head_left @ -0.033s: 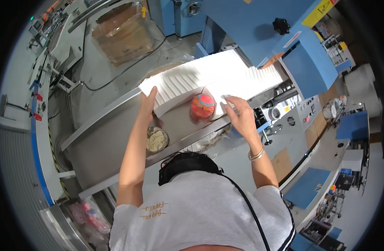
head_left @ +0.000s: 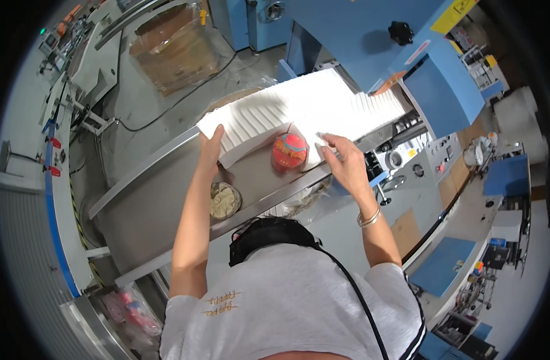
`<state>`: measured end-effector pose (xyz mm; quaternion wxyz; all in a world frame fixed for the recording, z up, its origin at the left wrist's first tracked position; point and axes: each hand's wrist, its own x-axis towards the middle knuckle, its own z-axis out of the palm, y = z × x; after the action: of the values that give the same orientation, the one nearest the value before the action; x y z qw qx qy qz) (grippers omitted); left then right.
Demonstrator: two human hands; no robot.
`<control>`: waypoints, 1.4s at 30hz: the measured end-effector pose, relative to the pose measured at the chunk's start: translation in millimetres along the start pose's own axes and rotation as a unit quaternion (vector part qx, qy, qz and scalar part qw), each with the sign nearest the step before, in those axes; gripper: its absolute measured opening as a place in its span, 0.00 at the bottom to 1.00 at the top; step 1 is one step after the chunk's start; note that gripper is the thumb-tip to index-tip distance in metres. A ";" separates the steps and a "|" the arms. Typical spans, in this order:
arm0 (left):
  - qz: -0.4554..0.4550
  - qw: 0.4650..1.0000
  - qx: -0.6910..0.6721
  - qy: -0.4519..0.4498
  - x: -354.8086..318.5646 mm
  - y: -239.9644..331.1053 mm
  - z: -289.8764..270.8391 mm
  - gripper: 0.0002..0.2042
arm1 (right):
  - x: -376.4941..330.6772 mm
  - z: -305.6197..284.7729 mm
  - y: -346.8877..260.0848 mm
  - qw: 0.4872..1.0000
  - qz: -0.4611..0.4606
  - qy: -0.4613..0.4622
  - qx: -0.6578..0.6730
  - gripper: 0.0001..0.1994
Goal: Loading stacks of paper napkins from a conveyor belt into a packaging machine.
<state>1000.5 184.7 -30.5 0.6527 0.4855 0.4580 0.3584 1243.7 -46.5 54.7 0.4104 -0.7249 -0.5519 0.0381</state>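
A long row of white, paper-like pieces (head_left: pixel 251 123) lies in overlapping ridges along the metal conveyor tray. My left hand (head_left: pixel 211 148) grips the row's left end, thumb along the edge; its other fingers are hidden. My right hand (head_left: pixel 346 162) is beside the near edge of the bright white part, fingers bent and apart, with nothing visible in them. Its fingertips are at or very near the white surface; contact cannot be made out. Between my hands a round red container (head_left: pixel 289 152) with a patterned top stands against the row.
A round tub of pale, crumpled material (head_left: pixel 225 200) sits on the metal tray (head_left: pixel 149 216) near my left forearm. A blue machine (head_left: pixel 365 42) with a black knob rises at the tray's far right end. A plastic-lined cardboard box (head_left: pixel 176 54) stands on the floor beyond.
Almost nothing differs. My right fingertips have shifted slightly away from me along the white surface, and the whole view has moved a little. The left hand keeps its place on the row.
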 end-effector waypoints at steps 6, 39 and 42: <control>0.060 0.996 0.018 0.060 -10.2 -2.6 16.3 0.36 | 5.2 19.5 1.4 0.997 -0.014 -0.063 0.046 0.12; 0.053 0.931 0.358 -0.048 -1.9 27.4 -60.6 0.24 | -56.9 209.9 -113.5 0.939 -0.184 -0.285 0.065 0.46; 0.086 0.895 0.434 -0.049 -1.3 44.7 -66.2 0.32 | -46.3 238.9 -124.8 0.953 -0.269 -0.140 -0.003 0.42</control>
<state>936.4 215.9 5.7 0.3651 0.7751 0.4921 0.1540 1008.4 53.9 -42.0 0.3221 -0.5384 -0.7783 0.0254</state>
